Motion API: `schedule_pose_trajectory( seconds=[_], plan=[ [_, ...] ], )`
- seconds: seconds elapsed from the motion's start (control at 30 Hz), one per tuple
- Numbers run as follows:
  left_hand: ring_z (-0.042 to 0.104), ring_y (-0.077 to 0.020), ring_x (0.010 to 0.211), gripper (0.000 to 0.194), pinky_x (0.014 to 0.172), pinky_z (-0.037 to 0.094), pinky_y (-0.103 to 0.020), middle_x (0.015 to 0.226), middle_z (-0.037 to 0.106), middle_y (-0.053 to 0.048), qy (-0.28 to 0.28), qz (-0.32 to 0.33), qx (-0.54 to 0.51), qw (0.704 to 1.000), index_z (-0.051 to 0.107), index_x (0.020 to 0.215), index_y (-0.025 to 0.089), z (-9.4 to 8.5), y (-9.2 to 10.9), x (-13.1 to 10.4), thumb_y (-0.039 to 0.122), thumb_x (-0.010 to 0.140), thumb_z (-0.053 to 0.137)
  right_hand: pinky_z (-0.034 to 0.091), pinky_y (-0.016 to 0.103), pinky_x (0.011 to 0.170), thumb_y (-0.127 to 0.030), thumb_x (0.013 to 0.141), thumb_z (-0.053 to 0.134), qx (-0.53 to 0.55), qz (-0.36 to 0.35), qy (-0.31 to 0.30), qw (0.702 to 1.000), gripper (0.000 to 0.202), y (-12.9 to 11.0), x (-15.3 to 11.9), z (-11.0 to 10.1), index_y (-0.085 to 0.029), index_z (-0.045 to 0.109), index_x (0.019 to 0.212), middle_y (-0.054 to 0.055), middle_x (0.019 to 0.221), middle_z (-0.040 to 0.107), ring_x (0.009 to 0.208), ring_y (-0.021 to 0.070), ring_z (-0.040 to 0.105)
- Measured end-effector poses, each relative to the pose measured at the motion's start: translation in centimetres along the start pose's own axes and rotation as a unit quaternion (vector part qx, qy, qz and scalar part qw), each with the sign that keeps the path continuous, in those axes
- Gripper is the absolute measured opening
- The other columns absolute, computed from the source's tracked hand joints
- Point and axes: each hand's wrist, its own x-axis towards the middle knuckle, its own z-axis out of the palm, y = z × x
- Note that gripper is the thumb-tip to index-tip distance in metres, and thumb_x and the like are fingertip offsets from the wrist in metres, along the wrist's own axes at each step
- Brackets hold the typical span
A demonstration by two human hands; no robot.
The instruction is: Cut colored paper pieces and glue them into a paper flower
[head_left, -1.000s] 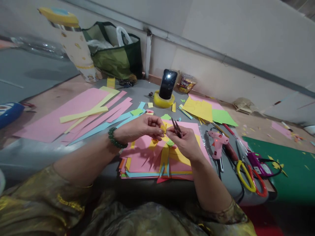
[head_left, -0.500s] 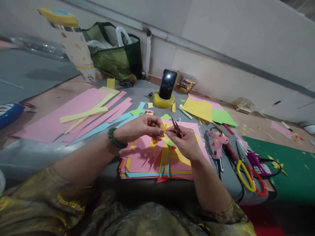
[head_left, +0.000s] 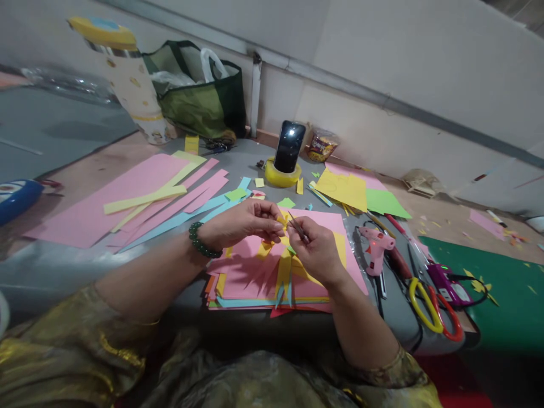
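My left hand (head_left: pixel 259 222), with a dark green bead bracelet (head_left: pixel 199 240) on its wrist, pinches a small yellow paper piece (head_left: pixel 283 221) between thumb and fingers. Close on its right, my right hand (head_left: pixel 317 243) is closed around dark, pointed tweezers (head_left: pixel 298 228). Their tips point up and left, right beside the yellow piece; whether they touch it I cannot tell. Both hands are above a stack of coloured paper (head_left: pixel 255 286) with a pink sheet on top. Cut yellow and blue strips (head_left: pixel 284 277) lie on that stack, partly in shadow.
To the right are a pink glue gun (head_left: pixel 376 247), yellow-and-red-handled scissors (head_left: pixel 425 306), a purple device (head_left: pixel 450 283) and a green mat (head_left: pixel 501 306). Pink paper sheets (head_left: pixel 106 198) spread leftward. Behind stand a phone (head_left: pixel 289 146) in yellow tape (head_left: pixel 283 174), a green bag (head_left: pixel 199 102) and a tumbler (head_left: pixel 131 79).
My right hand has turned, bringing the tweezers' tips left and down to beside the yellow piece. The tweezers' prongs look closer together. My left hand has barely moved.
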Motion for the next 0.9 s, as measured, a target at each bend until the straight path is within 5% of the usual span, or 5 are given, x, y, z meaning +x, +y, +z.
schedule_pose_trajectory(
  seconds=[0.17,0.33,0.5,0.9],
  plan=[
    [0.068,-0.0126,0.065,0.026,0.064,0.055,-0.023,0.066,0.07,0.0,0.024,0.02,-0.007,0.999,0.064,0.074,0.015,-0.4,0.5,-0.3,0.024,0.067,0.087,0.035,0.026,0.054,-0.03,0.079,0.051,-0.003,0.011,0.011,1.0,0.009,-0.2,0.1,-0.1,-0.022,0.056,0.078,-0.001,0.062,0.055,0.052,0.0125,0.043],
    [0.064,-0.0104,0.062,0.023,0.066,0.054,-0.023,0.064,0.067,0.002,0.026,0.002,0.011,1.0,0.066,0.071,0.015,-0.3,0.8,-0.3,0.023,0.067,0.086,0.03,0.026,0.053,-0.047,0.09,0.048,0.044,0.022,-0.009,0.999,0.036,-0.3,0.2,-0.5,-0.023,0.042,0.064,-0.004,0.056,0.041,0.053,0.0109,0.037],
    [0.062,-0.0093,0.061,0.019,0.065,0.053,-0.022,0.064,0.068,0.001,0.04,0.002,0.025,0.999,0.07,0.069,0.015,-0.3,0.7,-0.1,0.025,0.067,0.086,0.033,0.027,0.057,-0.056,0.098,0.033,0.137,0.034,-0.09,0.986,0.041,0.1,0.1,-0.8,-0.021,0.052,0.086,-0.003,0.065,0.043,0.061,0.0132,0.041],
    [0.06,-0.009,0.056,0.016,0.06,0.051,-0.02,0.059,0.068,-0.001,0.036,-0.021,0.011,0.999,0.071,0.065,0.014,-0.5,0.7,-0.1,0.019,0.065,0.085,0.034,0.027,0.059,-0.043,0.097,0.035,0.063,0.035,-0.128,0.989,0.03,-0.6,0.3,-1.3,-0.022,0.048,0.081,-0.001,0.069,0.05,0.063,0.0131,0.045]
  ],
)
